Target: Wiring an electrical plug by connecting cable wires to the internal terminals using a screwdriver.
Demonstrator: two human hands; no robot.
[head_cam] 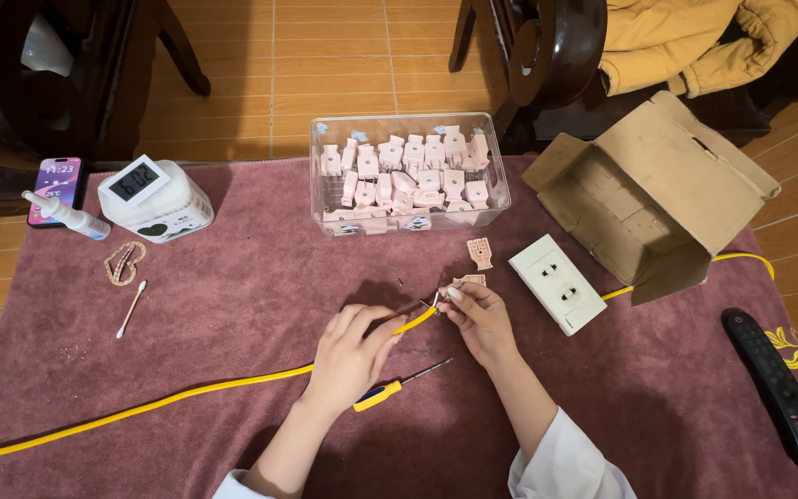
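Note:
My left hand (353,356) grips a yellow cable (177,394) near its stripped end, at the middle of a dark red cloth (251,296). My right hand (479,319) pinches the bare wire tips and a small pink plug part (473,280) against them. A second pink plug half (479,252) lies just beyond the fingers. A screwdriver (397,385) with a yellow and blue handle rests on the cloth under my left wrist.
A clear plastic box (410,176) of pink plugs stands at the back. A white double socket (557,283), an open cardboard box (653,199) and a black remote (780,388) lie to the right. To the left are a phone (55,188), a small clock, a spray bottle and a cotton swab (131,309).

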